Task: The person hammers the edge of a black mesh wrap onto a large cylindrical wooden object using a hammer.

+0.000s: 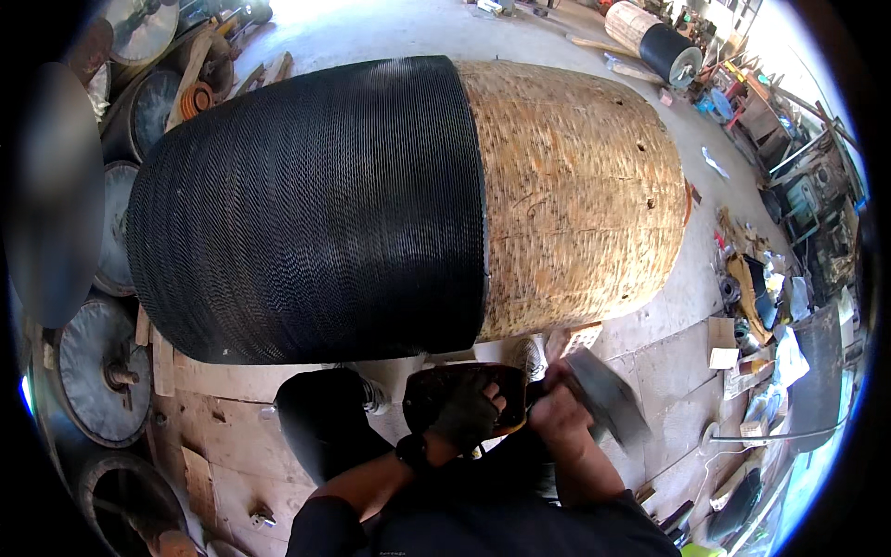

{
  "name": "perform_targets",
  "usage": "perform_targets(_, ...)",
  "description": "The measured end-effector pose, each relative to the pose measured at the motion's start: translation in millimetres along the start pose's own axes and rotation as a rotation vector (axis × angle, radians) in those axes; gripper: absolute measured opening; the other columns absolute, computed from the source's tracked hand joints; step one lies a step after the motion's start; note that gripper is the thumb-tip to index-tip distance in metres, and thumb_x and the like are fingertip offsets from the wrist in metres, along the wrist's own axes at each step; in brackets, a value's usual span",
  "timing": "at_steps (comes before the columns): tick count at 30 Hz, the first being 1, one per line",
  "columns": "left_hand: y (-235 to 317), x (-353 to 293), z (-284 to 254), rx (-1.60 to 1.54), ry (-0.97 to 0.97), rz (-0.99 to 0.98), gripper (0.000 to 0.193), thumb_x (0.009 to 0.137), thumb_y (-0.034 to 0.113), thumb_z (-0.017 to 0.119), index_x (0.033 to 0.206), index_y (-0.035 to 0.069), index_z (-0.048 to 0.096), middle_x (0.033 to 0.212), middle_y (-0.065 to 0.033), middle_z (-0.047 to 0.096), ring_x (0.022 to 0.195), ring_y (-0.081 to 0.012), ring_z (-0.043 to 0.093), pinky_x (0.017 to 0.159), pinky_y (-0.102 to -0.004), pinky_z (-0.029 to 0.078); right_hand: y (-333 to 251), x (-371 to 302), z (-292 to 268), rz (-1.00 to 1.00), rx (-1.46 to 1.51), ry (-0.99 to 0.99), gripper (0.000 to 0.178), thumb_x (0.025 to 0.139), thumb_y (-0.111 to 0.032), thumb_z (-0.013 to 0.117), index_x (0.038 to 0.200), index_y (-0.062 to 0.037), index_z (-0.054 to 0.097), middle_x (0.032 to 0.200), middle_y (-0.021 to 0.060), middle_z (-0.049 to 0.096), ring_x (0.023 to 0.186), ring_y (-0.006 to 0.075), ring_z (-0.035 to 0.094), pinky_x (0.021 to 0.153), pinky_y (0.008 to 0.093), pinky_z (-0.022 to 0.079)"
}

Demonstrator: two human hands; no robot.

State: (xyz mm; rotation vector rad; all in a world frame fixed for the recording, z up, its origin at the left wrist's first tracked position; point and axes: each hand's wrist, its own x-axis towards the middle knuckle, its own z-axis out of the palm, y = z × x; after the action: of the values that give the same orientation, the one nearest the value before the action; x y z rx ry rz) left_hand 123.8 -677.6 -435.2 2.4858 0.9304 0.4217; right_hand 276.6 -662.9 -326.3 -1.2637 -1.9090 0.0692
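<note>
Left hand: my left hand wears a dark glove and lies spread on a dark reddish-brown piece held low in front of me; fingers flat on it, not curled round; a black band sits on the wrist

Right hand: my right hand is bare and closed tight round a grey flat-bladed tool; the blade is blurred, so I cannot tell its exact kind; it slants down to my right

Hands together: the two sit just beside each other, the tool's grip end touching the right edge of the reddish-brown piece

Big drum: a large barrel-shaped drum lies on its side just beyond my hands; its left part is wrapped in black ribbed winding, its right part is bare, tan and rough

Floor: pale concrete floor under the drum

Left side: round grey discs stacked along the edge

Right side: scattered clutter near the wall

Far back: a smaller drum, part tan, part black
</note>
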Motion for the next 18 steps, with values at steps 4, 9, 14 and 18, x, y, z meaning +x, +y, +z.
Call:
perform_targets(4, -12, 0, 27, -0.012, 0.142, 0.010, 0.026, 0.086, 0.025, 0.064, 0.099, 0.003, 0.068, 0.105, -0.0190, 0.062, 0.111, -0.0358, 0.055, 0.099, -0.0474, 0.043, 16, -12, 33, 0.470, -0.067, -0.159, 0.017, 0.097, -0.015, 0.055, 0.100, 0.0017, 0.053, 0.083, 0.0276, 0.058, 0.080, 0.0505, 0.059, 0.069, 0.0526, 0.047)
perform_targets(9, -9, -2, 28, -0.011, 0.166, 0.046, 0.022, 0.086, 0.024, 0.064, 0.086, 0.002, 0.064, 0.096, -0.0175, 0.061, 0.102, -0.0380, 0.058, 0.090, -0.0523, 0.048, -2, -12, 15, 0.146, 0.178, 0.152, 0.017, 0.100, -0.012, 0.050, 0.099, 0.0045, 0.052, 0.070, 0.0146, 0.056, 0.059, 0.0249, 0.056, 0.055, 0.0371, 0.046)
perform_targets(14, 14, 11, -27, -0.072, 0.313, 0.089, 0.019, 0.082, 0.017, 0.068, 0.088, -0.001, 0.066, 0.091, -0.0190, 0.063, 0.087, -0.0350, 0.061, 0.081, -0.0465, 0.050, 27, -8, 37, 0.423, -0.200, -0.179, 0.016, 0.096, -0.015, 0.059, 0.100, -0.0010, 0.054, 0.074, 0.0224, 0.060, 0.072, 0.0481, 0.061, 0.061, 0.0436, 0.049)
perform_targets(18, 10, 15, -30, -0.217, 0.229, 0.040, 0.027, 0.085, 0.020, 0.064, 0.100, -0.002, 0.065, 0.105, -0.0230, 0.062, 0.100, -0.0380, 0.060, 0.090, -0.0517, 0.048, 16, -21, 21, 0.412, 0.011, -0.111, 0.025, 0.094, -0.013, 0.061, 0.112, 0.0015, 0.053, 0.079, 0.0265, 0.062, 0.071, 0.0480, 0.063, 0.060, 0.0496, 0.050)
